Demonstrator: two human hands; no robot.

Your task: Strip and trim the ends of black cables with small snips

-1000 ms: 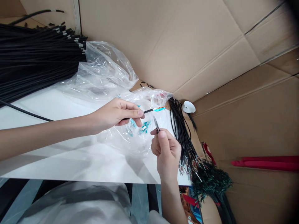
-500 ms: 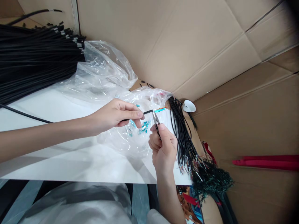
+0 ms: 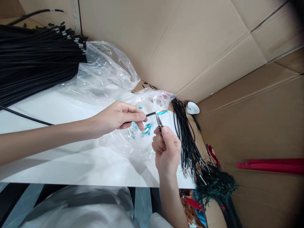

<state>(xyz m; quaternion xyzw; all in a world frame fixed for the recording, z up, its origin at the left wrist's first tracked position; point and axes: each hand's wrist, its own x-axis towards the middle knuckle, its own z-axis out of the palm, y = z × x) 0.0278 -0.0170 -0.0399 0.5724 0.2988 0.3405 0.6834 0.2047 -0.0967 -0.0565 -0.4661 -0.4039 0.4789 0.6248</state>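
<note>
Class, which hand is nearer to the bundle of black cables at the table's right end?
Right. The right hand, holding small scissors, is just left of the bundle; the left hand, holding a single cable, is farther left.

Cable pile (image 3: pixel 40 60) at left, bag (image 3: pixel 109 71) beside it on table (image 3: pixel 78 161), single cable (image 3: pixel 151 114) above bag, wire bundle (image 3: pixel 184 133) at right.

Single head-worn view, forward and down, near above the hands (image 3: pixel 121 115).
</note>
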